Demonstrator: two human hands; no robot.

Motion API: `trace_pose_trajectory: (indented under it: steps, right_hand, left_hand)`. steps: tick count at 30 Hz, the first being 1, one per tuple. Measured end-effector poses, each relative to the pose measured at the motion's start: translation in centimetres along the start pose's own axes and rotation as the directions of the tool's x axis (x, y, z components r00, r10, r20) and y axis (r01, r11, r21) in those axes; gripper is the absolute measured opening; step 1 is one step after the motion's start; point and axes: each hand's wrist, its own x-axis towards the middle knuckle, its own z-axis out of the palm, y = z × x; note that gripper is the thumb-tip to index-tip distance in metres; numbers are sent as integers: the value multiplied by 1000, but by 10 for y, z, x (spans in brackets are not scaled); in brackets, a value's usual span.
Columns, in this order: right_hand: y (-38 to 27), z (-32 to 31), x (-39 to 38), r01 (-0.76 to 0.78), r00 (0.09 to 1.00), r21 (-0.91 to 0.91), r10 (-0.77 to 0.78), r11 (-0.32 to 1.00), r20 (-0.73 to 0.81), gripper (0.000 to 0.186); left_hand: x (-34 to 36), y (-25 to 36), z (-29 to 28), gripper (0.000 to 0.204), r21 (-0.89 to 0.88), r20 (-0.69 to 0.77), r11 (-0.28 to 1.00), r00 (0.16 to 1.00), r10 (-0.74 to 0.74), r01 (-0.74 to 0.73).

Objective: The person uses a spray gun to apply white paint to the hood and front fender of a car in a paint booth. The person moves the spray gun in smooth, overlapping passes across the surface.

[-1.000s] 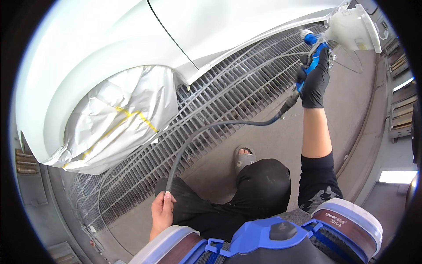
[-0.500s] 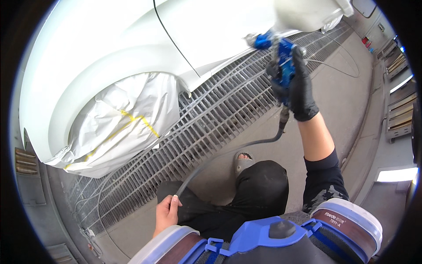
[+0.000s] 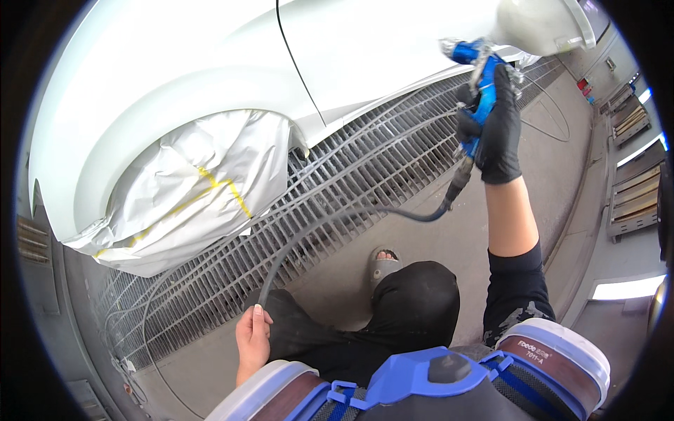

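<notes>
My right hand (image 3: pixel 498 133), in a black glove, is closed round the handle of a blue spray gun (image 3: pixel 483 91). A pale paint cup (image 3: pixel 537 27) sits on top of the gun, tilted out to the right. From the handle's lower end a grey air hose (image 3: pixel 337 213) loops down to my bare left hand (image 3: pixel 253 332), whose fingers are closed on it. The gun's nozzle points left, toward the lower side of a white car body (image 3: pixel 168 63). Any spray leaving it cannot be made out.
Crumpled white masking sheet (image 3: pixel 203 189) with yellow tape covers the wheel arch. A floor grate (image 3: pixel 330 189) runs along the car, with more hoses lying over it. Racks of slats (image 3: pixel 635 200) stand by the right wall. My respirator (image 3: pixel 428 379) fills the lower edge.
My right hand has carried the spray gun farther right and slightly up, turning the cup outward. My left hand, still on the hose, has shifted a little left. The view has shifted slightly too.
</notes>
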Motion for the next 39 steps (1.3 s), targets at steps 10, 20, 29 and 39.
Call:
trace_pose_trajectory:
  steps: [10, 20, 29, 39]
  right_hand:
    - [-4, 65, -39, -190, 866, -54, 193, 980, 461, 46]
    - [-67, 0, 44, 208, 976, -86, -213, 974, -53, 41]
    - [-70, 46, 25, 121, 992, -75, -120, 990, 26, 49]
    - [-40, 123, -49, -146, 898, -118, 182, 982, 401, 37]
  left_hand:
    - [-8, 9, 6, 39, 367, 75, 923, 993, 96, -117]
    - [-11, 1, 8, 43, 32, 110, 999, 994, 26, -30]
    - [-8, 12, -3, 45, -129, 60, 992, 998, 7, 1]
    - [-15, 1, -9, 43, 202, 24, 976, 997, 77, -80]
